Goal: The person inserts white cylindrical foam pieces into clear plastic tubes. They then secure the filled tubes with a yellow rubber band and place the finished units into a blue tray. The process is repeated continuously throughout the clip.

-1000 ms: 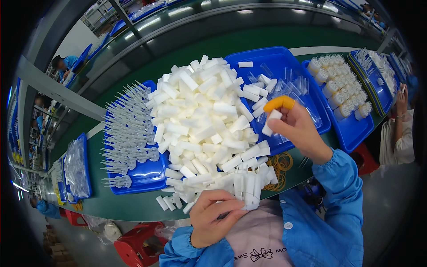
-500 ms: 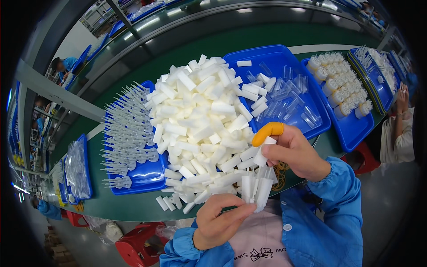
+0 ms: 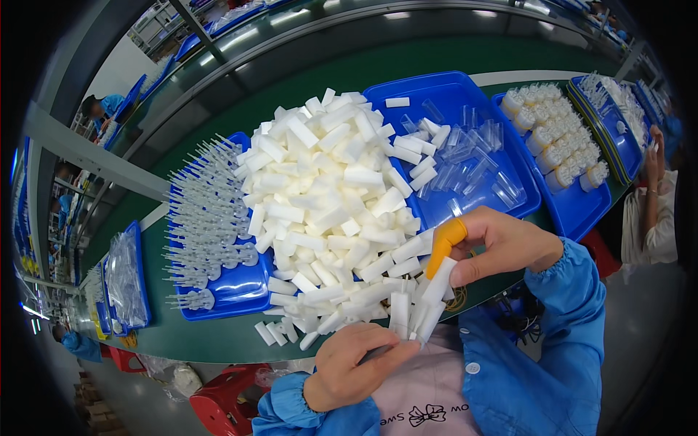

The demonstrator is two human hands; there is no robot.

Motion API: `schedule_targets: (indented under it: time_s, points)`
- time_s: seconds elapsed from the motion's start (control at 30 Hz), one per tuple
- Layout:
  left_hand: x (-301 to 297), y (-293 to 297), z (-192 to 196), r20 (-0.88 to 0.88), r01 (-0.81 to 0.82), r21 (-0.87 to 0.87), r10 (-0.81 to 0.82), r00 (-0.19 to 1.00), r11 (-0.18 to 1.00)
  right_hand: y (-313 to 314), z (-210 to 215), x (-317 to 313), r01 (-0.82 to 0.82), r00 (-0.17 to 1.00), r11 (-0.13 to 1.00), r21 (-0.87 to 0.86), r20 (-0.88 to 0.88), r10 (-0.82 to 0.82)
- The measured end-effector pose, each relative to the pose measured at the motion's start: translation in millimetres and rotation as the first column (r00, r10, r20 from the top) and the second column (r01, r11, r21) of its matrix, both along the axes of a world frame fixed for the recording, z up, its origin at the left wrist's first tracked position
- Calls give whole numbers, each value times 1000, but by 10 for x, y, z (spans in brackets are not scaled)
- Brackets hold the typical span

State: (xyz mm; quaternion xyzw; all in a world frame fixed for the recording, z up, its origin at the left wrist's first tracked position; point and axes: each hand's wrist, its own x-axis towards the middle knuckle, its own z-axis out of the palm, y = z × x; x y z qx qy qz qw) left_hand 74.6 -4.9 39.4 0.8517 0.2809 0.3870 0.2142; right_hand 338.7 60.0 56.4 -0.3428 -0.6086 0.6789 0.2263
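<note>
Factory assembly line, long green bench (image 3: 218,341), blue part trays (image 3: 451,94)

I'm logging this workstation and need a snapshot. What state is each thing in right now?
left hand: closed around a bunch of white tubes.
right hand: pinching one white tube, orange finger cot on.
white tube pile: heaped loose.
clear caps: scattered in a blue tray.
clear nozzles: lined up.

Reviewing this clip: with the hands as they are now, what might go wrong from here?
1. The left hand grips several white tubes in a loose fan; one may slip out as the right hand handles them.
2. The white pile reaches the table's near edge, so pieces could fall off.
3. The orange finger cover may dull grip.
</note>
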Motion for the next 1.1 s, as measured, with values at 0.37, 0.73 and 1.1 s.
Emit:
schedule_targets:
  time_s: [0.37,0.73,1.1]
  points:
    - [-25,-11,-44,-66,92,157,-82,994,983,17,60,-90,-186,977,939,291,159,144]
    - [8,28,10,-31,103,49,-102,994,993,-39,48,-142,-54,996,934,354,80,27]
    - [-16,27,-160,159,187,-5,-184,970,982,-263,47,-250,58,997,924,377,24,-73]
